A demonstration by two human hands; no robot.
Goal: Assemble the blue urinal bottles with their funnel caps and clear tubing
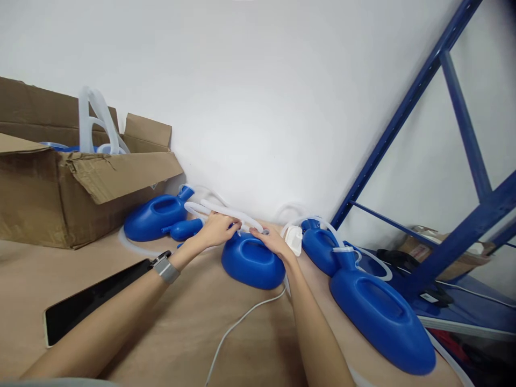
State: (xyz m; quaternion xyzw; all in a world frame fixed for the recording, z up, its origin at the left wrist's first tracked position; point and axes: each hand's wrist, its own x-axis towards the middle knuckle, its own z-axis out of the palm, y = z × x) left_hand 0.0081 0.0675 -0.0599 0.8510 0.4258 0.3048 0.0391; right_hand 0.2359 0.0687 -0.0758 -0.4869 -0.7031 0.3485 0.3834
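Observation:
A blue plastic urinal bottle [253, 264] with a moulded handle lies on the brown table in front of me, its mouth end hidden behind my hands. My left hand [219, 229] is at the bottle's far left side, fingers pinched by a small clear piece I cannot make out fully. My right hand [271, 239] is closed at the far right of the bottle, thumb and fingers on the end of a translucent tube [231, 211]. The tube loops away behind my left hand. Beside my right hand lies a white crumpled piece [294, 240].
More blue bottles with tubes lie left [155, 217] and right [379, 317]. A small blue bottle [186, 229] lies near my left hand. An open cardboard box [32, 199], a black tablet [94, 298], a white cable [234, 325] and blue shelving [403, 123] surround the work spot.

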